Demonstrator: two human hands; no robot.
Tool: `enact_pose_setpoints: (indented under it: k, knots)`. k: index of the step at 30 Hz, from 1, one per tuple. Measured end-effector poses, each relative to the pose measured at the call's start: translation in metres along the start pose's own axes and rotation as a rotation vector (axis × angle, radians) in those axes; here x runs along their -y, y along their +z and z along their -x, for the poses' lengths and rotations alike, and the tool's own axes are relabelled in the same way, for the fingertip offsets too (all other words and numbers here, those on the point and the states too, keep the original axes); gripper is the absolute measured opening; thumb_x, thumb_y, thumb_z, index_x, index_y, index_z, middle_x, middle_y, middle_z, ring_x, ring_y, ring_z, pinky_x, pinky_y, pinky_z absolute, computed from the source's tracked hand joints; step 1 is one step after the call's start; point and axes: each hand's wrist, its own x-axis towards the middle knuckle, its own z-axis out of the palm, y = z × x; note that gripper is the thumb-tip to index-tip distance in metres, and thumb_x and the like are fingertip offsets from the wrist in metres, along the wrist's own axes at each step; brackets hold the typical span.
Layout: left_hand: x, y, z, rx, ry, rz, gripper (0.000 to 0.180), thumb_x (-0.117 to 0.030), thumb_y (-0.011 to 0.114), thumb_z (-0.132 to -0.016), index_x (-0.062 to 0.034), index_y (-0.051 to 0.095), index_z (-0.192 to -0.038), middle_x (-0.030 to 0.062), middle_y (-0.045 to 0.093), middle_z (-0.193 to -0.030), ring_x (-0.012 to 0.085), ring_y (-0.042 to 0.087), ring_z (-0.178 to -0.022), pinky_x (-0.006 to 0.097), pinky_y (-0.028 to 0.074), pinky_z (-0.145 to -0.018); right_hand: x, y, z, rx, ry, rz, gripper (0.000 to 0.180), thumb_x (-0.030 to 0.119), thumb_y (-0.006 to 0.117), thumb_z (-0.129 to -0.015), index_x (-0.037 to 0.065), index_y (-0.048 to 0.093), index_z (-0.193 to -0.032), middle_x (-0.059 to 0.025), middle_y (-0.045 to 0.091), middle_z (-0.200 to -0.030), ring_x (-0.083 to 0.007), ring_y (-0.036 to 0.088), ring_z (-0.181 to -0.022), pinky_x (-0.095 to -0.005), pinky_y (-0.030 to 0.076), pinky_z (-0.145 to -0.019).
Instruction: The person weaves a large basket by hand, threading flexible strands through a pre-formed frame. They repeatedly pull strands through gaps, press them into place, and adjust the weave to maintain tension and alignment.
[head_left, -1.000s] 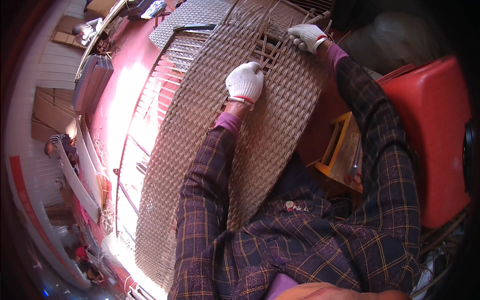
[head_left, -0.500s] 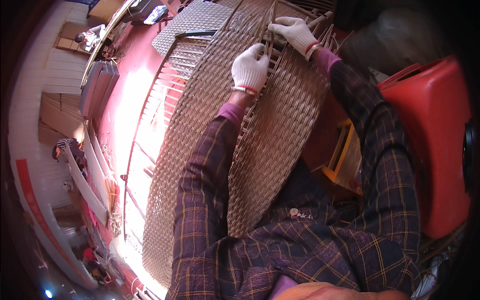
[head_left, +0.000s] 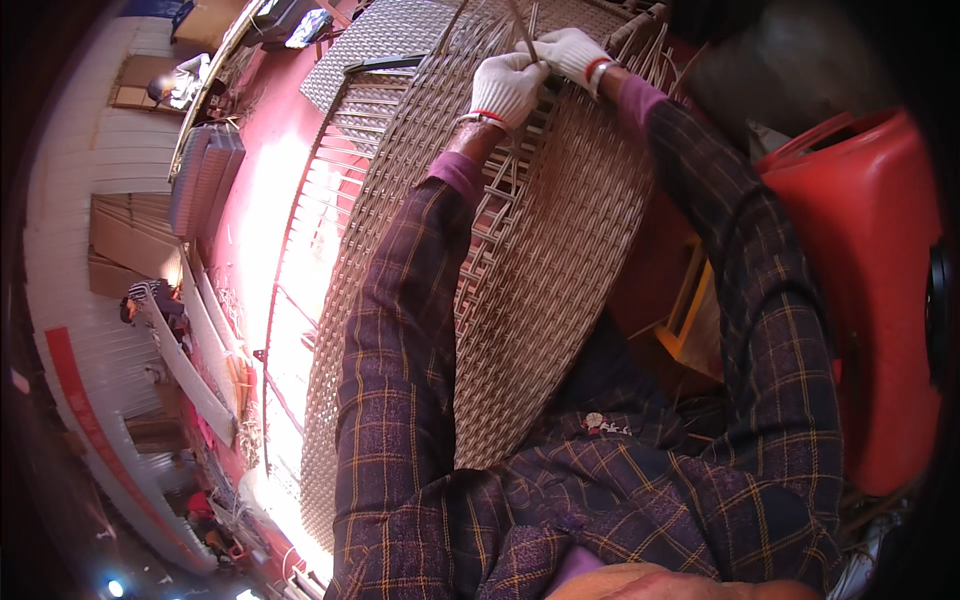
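Observation:
A large panel of brown wicker weave [head_left: 560,240] leans across in front of me, with a gap of open ribs running down its middle. Near its far end my two hands, in white knit gloves, meet. My left hand [head_left: 503,92] is closed, its thumb and forefinger pinching a wicker strand [head_left: 524,32] that sticks up between the hands. Close against it, my right hand [head_left: 570,54] has its fingers curled at the same strand; its fingertips are partly hidden. Loose strand ends [head_left: 655,68] stick out of the weave beyond my right wrist.
To the right stands a red plastic container [head_left: 860,280], with a yellow frame [head_left: 690,305] low beside the panel. Another woven piece [head_left: 375,45] lies at the far left. Stacked grey cushions or panels [head_left: 205,180] and a person [head_left: 187,80] are farther left.
My left hand has moved up and slightly right toward my right hand, which has shifted a little left. The hands now meet at the strand, uncovering more of the open ribs below.

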Motion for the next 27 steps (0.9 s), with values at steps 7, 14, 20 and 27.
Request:
enact_pose_setpoints:
  k: [7, 14, 20, 27]
  knots:
    - [-0.003, -0.005, -0.002, -0.055, 0.074, -0.075, 0.029, -0.027, 0.075, -0.1, -0.0005, 0.081, -0.089, 0.0012, 0.068, -0.063, 0.0087, 0.061, -0.055, 0.026, 0.047, -0.053, 0.013, -0.018, 0.03, -0.184, 0.011, 0.409, 0.041, 0.042, 0.073, -0.088, 0.003, 0.082, -0.098, -0.018, 0.078, -0.087, -0.0283, 0.074, -0.078, -0.0407, 0.056, -0.079]
    - [0.002, -0.004, -0.02, -0.238, -0.097, 0.105, 0.021, -0.017, 0.072, -0.101, 0.0032, 0.079, -0.101, 0.0089, 0.076, -0.076, 0.0147, 0.068, -0.059, 0.029, 0.057, -0.057, -0.004, -0.01, 0.069, -0.403, -0.01, 0.169, 0.041, 0.044, 0.075, -0.091, 0.003, 0.08, -0.097, -0.0204, 0.076, -0.087, -0.0335, 0.074, -0.079, -0.0448, 0.057, -0.078]
    - [-0.015, -0.019, -0.008, -0.15, 0.072, -0.023, 0.022, -0.015, 0.071, -0.098, 0.0032, 0.079, -0.108, 0.0111, 0.078, -0.085, 0.016, 0.073, -0.07, 0.03, 0.06, -0.065, -0.01, -0.006, 0.071, -0.374, -0.03, -0.064, 0.034, 0.029, 0.076, -0.099, 0.002, 0.075, -0.08, 0.0048, 0.06, -0.065, -0.0059, 0.049, -0.062, -0.0312, 0.041, -0.06]
    - [-0.01, -0.019, 0.11, -0.246, 0.456, -0.649, 0.021, -0.018, 0.074, -0.099, -0.0044, 0.08, -0.114, 0.0117, 0.081, -0.102, 0.024, 0.078, -0.088, 0.033, 0.061, -0.08, -0.013, -0.006, 0.068, -0.358, 0.016, -0.185, 0.045, 0.033, 0.075, -0.1, 0.002, 0.063, -0.071, 0.0024, 0.046, -0.06, -0.0102, 0.041, -0.058, -0.0368, 0.039, -0.058]
